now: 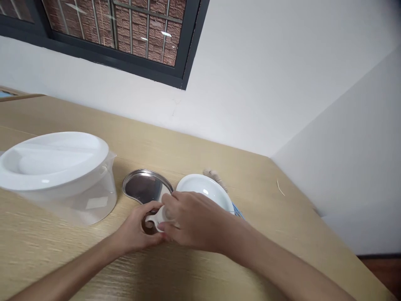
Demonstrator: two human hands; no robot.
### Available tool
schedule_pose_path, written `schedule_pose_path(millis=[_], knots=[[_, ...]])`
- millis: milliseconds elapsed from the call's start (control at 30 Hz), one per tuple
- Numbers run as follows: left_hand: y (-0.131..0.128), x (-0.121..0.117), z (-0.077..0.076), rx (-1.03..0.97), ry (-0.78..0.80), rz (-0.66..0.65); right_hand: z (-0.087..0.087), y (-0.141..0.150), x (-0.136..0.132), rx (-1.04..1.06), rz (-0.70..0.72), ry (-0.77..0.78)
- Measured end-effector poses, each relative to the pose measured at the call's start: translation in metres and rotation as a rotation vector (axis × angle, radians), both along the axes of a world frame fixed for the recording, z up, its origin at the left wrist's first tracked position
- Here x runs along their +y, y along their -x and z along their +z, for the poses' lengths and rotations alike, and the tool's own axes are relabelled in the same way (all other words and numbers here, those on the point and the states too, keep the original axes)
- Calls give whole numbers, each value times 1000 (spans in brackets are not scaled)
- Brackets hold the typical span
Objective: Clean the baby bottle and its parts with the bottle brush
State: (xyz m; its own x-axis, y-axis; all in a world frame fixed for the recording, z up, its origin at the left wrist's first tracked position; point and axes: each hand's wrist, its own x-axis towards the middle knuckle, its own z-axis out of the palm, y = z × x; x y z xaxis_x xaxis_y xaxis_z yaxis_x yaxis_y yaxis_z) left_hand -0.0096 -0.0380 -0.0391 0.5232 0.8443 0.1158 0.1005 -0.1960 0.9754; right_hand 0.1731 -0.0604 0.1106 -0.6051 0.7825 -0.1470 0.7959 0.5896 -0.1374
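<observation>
Over the table, my left hand (138, 228) curls around a small white cup-like piece with a curled handle (159, 217). My right hand (189, 217) grips the same piece from the other side, fingers closed and hiding much of it. Just behind the hands lies a kidney-shaped steel tray (144, 186). A white bowl (197, 184) sits beyond my right hand, which covers its near part.
A large clear tub with a white lid (97, 200) stands on the left of the wooden table (250, 184). Something beige and fuzzy (214, 175) and blue strands (238, 211) show by the bowl. A thin pale strip (280, 188) lies farther right. Walls close off the back.
</observation>
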Motion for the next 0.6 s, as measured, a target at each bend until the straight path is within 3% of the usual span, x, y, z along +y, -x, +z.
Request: schedule_pose_path(millis=[200, 433, 500, 600], knots=[[1, 0, 6, 65, -51, -10, 27, -26, -1, 326, -65, 39], [4, -6, 23, -14, 51, -53, 22, -43, 5, 427, -153, 94], [5, -5, 24, -22, -42, -53, 20, -45, 8, 449, -163, 113], [1, 1, 35, 46, -318, 22, 19, -49, 12, 507, -158, 145]])
